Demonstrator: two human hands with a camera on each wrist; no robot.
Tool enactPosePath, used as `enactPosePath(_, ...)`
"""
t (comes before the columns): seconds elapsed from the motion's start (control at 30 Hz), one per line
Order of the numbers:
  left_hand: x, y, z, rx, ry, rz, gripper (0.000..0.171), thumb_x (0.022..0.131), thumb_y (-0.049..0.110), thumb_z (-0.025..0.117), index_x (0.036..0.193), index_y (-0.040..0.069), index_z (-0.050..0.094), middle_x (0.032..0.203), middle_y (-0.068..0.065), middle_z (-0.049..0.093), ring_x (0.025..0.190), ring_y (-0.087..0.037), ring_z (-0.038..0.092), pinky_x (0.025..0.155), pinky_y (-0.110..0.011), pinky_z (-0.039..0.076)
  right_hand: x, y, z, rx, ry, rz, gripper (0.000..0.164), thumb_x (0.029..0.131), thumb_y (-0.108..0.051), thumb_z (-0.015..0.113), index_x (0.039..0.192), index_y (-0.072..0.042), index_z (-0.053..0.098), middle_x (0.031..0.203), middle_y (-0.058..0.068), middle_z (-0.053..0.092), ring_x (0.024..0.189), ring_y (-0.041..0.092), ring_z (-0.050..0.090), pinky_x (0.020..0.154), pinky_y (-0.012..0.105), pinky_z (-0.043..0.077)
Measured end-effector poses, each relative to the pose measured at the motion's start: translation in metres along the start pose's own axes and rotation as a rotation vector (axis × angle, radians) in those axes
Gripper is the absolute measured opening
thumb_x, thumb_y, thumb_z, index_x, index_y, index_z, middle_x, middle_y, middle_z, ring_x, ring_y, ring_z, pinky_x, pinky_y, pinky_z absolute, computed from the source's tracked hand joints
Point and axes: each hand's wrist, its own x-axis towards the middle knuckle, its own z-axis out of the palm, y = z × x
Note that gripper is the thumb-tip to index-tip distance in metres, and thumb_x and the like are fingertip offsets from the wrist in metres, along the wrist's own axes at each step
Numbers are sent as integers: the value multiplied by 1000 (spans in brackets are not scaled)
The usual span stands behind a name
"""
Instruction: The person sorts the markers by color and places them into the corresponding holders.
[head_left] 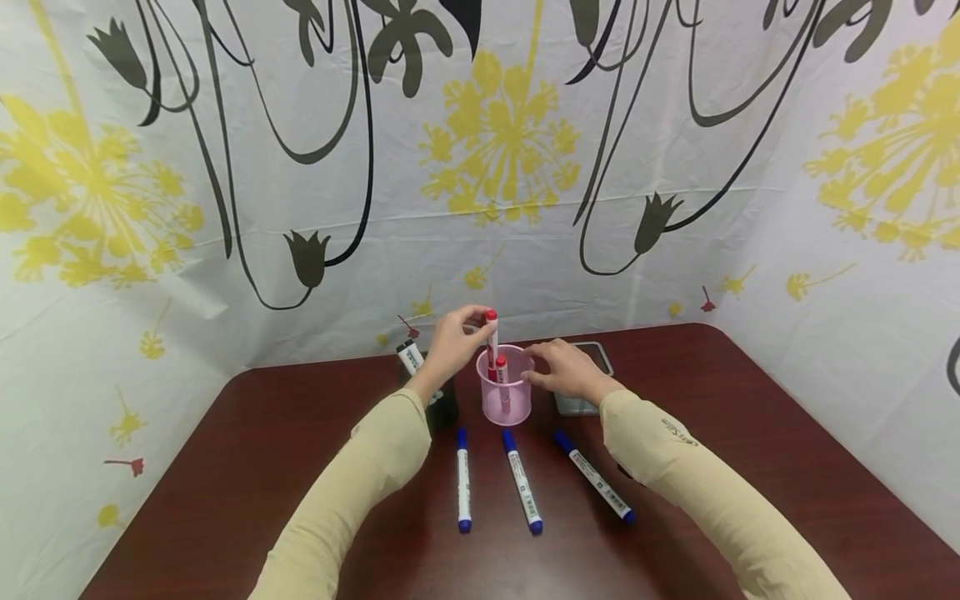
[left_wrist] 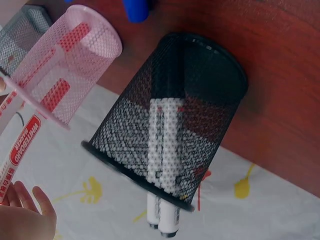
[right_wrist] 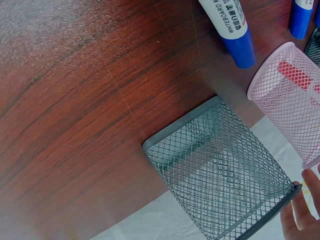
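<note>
My left hand pinches a red whiteboard marker near its upper end. The marker stands upright, its lower part inside a pink mesh pen cup. A second red marker leans within that cup, seen through the mesh in the left wrist view. On the cup's right side my right hand holds the rim between thumb and fingers. Below my left forearm is a black mesh pen cup with white, black-ended markers. A grey square mesh holder sits beside my right hand.
Three blue-capped whiteboard markers lie apart on the dark red table in front of the cups: a left one, a middle one and a slanted right one. A patterned cloth hangs behind the table.
</note>
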Motion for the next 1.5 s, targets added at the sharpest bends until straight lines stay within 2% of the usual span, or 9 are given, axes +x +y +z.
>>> enactPosePath(0.4,-20,-21,12,39,-56,-30,24,82,14,64,103,3,62,90,-6,62,83,-17,59,76,-28,46,-1,-2,0,-19,6,-2,41,83,-30,61,113,-3,59,108,11,59,98,27,52,83,43,41)
enactPosePath(0.67,-26,-30,16,41,-68,-40,21,82,16,64,98,2,63,87,-6,63,77,-16,59,71,-25,47,-3,-4,-1,-21,-1,21,42,83,-31,60,115,-4,57,110,11,57,103,28,50,86,45,38)
enactPosePath(1.2,-30,-30,15,46,-64,-86,26,81,22,65,100,5,63,90,-6,63,81,-17,59,72,-27,47,-3,-4,-2,-23,4,27,43,83,-31,61,114,-2,57,110,12,57,102,29,49,87,45,37)
enactPosePath(1.37,-32,-31,15,46,-42,-84,25,81,21,65,100,6,64,90,-5,63,82,-16,59,73,-26,47,-4,-3,-1,-14,7,35,43,84,-32,59,115,-3,56,111,12,57,102,29,48,87,46,37)
enactPosePath(1.5,-36,-31,11,30,-20,-62,25,82,18,64,103,5,62,92,-6,63,86,-16,58,76,-27,46,-4,-4,0,13,47,39,41,86,-32,57,116,-4,56,111,10,57,104,28,48,87,46,37)
